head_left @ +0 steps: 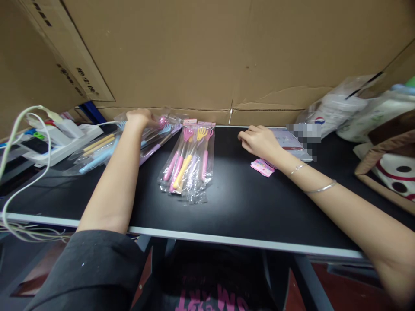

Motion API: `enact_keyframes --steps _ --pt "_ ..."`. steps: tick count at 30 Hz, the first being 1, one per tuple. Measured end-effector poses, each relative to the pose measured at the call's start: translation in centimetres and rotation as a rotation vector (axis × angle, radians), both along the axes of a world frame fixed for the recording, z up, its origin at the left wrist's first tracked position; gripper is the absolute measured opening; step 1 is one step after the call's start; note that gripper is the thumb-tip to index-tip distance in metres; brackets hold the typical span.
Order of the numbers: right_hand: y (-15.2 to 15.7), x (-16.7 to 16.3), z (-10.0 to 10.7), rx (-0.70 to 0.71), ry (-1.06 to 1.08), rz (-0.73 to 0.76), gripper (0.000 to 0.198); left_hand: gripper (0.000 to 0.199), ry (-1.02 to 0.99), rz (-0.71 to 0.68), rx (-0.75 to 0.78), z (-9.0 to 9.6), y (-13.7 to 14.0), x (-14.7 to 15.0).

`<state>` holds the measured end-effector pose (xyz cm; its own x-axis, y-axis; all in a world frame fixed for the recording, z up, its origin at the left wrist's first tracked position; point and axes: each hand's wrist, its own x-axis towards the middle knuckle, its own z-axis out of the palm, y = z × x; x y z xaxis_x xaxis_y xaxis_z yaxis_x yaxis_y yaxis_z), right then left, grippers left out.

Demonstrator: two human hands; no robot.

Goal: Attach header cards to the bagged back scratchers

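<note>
My left hand (pixel 140 117) reaches to the back of the table, over a loose pile of bagged back scratchers (pixel 155 144) with blue, purple and pink hand-shaped heads. Its fingers bend down among the plastic and are mostly hidden, so their grip is unclear. Nearer the middle lies a row of bagged back scratchers (pixel 184 168), pink, yellow and purple, with card tops toward the wall. My right hand (pixel 261 141) hovers or rests over the table with loosely bent fingers, nothing visible in them. Below its wrist sits a small stack of pink cards (pixel 262 167).
A white power strip (pixel 65 147) with plugs and a looping cable (pixel 48 142) stands at the left. Behind my right hand lies a flat pale packet (pixel 292 142). A bagged cup (pixel 337 110) and a brown-edged bag (pixel 389 164) stand right. Cardboard (pixel 194 56) walls the back.
</note>
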<state>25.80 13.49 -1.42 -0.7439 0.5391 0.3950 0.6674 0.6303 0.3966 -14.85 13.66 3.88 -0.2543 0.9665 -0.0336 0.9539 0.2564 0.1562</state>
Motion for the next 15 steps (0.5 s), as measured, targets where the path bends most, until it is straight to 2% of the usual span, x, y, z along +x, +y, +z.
enact_keyframes --steps 1,2,8,10,15 --pt "-0.1 -0.1 0.0 0.007 -0.002 -0.011 0.028 0.073 0.093 0.105 -0.018 0.4 -0.2 0.4" --pt "-0.1 -0.1 0.0 0.012 -0.006 -0.021 0.029 0.075 0.120 0.135 -0.034 0.8 -0.5 1.0" --pt "-0.6 -0.4 0.2 0.008 -0.013 -0.033 0.030 0.061 0.024 0.079 0.112 2.2 -0.9 3.6" --pt "-0.8 -0.5 0.2 -0.009 0.009 -0.021 0.030 0.053 -0.086 0.036 0.192 2.4 -1.0 4.2" --pt "-0.8 -0.7 -0.2 -0.094 0.132 -0.011 0.030 0.041 -0.553 -0.120 0.347 3.5 -1.8 6.8"
